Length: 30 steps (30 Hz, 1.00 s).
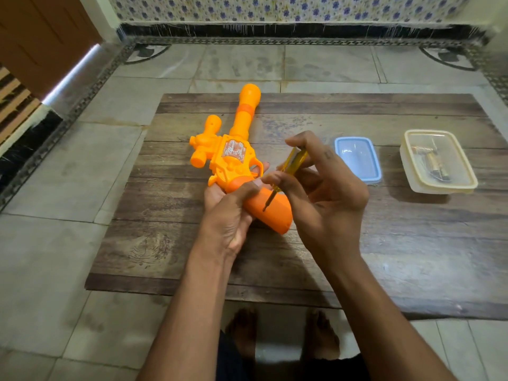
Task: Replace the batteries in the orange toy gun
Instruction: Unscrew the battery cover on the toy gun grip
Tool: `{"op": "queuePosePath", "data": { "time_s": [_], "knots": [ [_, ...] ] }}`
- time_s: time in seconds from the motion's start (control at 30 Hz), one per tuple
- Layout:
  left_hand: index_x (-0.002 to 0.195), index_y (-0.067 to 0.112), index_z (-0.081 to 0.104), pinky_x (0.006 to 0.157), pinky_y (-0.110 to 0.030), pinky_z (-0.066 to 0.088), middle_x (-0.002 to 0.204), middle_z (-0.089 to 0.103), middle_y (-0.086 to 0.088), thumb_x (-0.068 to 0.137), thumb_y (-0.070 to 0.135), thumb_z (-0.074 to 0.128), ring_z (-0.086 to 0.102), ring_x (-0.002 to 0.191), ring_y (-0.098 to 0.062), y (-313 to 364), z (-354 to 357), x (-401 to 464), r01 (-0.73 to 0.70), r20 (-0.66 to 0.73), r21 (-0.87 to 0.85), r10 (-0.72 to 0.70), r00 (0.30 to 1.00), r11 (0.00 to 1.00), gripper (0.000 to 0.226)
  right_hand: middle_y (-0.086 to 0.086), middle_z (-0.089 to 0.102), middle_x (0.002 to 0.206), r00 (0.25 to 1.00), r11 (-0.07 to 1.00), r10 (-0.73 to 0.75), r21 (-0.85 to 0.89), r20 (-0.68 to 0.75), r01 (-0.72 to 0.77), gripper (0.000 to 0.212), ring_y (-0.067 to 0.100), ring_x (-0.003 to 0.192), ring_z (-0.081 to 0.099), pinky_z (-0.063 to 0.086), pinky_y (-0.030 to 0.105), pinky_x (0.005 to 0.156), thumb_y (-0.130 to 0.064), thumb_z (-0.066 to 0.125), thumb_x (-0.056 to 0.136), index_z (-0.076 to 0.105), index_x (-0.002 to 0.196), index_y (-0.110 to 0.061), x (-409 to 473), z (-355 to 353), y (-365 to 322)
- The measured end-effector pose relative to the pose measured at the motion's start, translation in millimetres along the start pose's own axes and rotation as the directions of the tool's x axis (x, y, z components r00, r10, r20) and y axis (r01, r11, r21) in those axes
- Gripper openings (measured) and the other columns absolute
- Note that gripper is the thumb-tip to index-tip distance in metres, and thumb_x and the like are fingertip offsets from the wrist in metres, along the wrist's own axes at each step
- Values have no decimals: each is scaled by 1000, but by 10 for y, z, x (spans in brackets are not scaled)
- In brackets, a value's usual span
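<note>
1. Toy gun (233, 160) lies on the wooden worktop (384, 243), barrel pointing away from us and slightly right, grip end angled toward us and to the right.
2. Our left hand (228, 213) curls around the body just above the grip and steadies it.
3. Our right hand (321, 193) pinches a yellow-handled screwdriver (286, 171) between thumb and fingers. The shaft slopes down and left, with its tip on the upper face of the grip (270, 213).
4. Key relation: the tip meets the grip directly below and left of the right hand, across the long axis of the grip. We judge this to be the battery cover screw, and that the coming move is turning on that point.
5. Hidden: the screw head itself is too small to make out, and no cover seam can be seen.
6. Further right stand a blue lid (357, 159) and a clear box (437, 162). The box holds what appear to be batteries, but its contents are unclear.
</note>
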State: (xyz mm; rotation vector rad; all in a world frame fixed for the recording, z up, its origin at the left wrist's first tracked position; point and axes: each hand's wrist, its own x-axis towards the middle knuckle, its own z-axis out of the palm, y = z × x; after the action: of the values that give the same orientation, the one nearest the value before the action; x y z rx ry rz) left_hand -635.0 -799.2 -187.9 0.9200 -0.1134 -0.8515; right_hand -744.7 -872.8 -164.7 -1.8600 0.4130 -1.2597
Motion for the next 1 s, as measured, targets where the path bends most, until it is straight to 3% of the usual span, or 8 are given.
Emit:
{"op": "queuePosePath", "data": {
  "time_s": [0.2,0.3,0.37,0.5,0.7,0.8,0.93,1.0],
  "knots": [
    [122,0,61,87,-55,59,103,76,-20,83,-23,56,74,98,-34,-11,-37,44,17,-34,3,-17,999,1000,45,11,69,95,993,990,82,108,83,-91,29,27,81,77,61,52,70,7,67,92,62,120,2,1,36,-4],
    [129,-5,57,81,-50,62,100,77,-18,85,-25,52,75,91,-31,-30,-28,36,30,-42,14,-29,999,999,48,12,71,94,989,994,68,77,129,-78,31,29,84,75,58,53,72,11,64,91,60,120,4,-6,32,-7],
    [126,-1,60,87,-53,60,103,76,-18,82,-19,60,74,96,-32,-28,-31,19,7,-14,7,-7,1000,1000,48,4,68,100,992,996,58,65,113,-66,29,31,86,73,59,51,70,7,67,92,61,120,2,-8,41,-7],
    [117,4,65,95,-56,57,111,71,-21,73,-6,72,69,107,-38,-36,-31,7,-48,25,13,48,999,999,46,2,56,95,999,996,-39,-86,11,40,25,20,79,62,58,29,62,-15,77,94,70,114,-2,-4,69,-55],
    [120,6,61,75,-44,63,101,74,-13,89,-20,56,78,80,-23,-8,-10,30,13,-51,70,-9,999,997,41,8,70,97,1000,1000,14,-20,1,-14,26,29,92,76,61,47,78,2,67,96,67,122,4,34,2,56],
    [119,1,61,77,-44,64,112,68,-22,88,-20,57,77,86,-26,-11,-12,30,15,-40,67,-12,999,998,38,9,75,97,999,999,-21,-47,32,22,26,22,94,77,61,46,81,2,67,96,66,122,5,18,5,23],
    [125,0,60,96,-56,56,120,66,-27,79,-14,66,67,114,-42,-26,-37,18,-8,-11,28,8,1000,1000,49,12,66,98,999,996,-42,-75,8,42,24,26,90,71,62,34,76,-12,76,94,71,113,2,32,12,-15],
    [118,7,63,86,-50,62,108,73,-17,84,-18,63,74,103,-33,-11,-40,21,-3,-33,61,5,999,998,42,13,63,94,999,993,-42,-111,-28,39,22,24,85,68,60,30,73,-11,77,93,73,111,2,47,-4,9]
  ]
}}
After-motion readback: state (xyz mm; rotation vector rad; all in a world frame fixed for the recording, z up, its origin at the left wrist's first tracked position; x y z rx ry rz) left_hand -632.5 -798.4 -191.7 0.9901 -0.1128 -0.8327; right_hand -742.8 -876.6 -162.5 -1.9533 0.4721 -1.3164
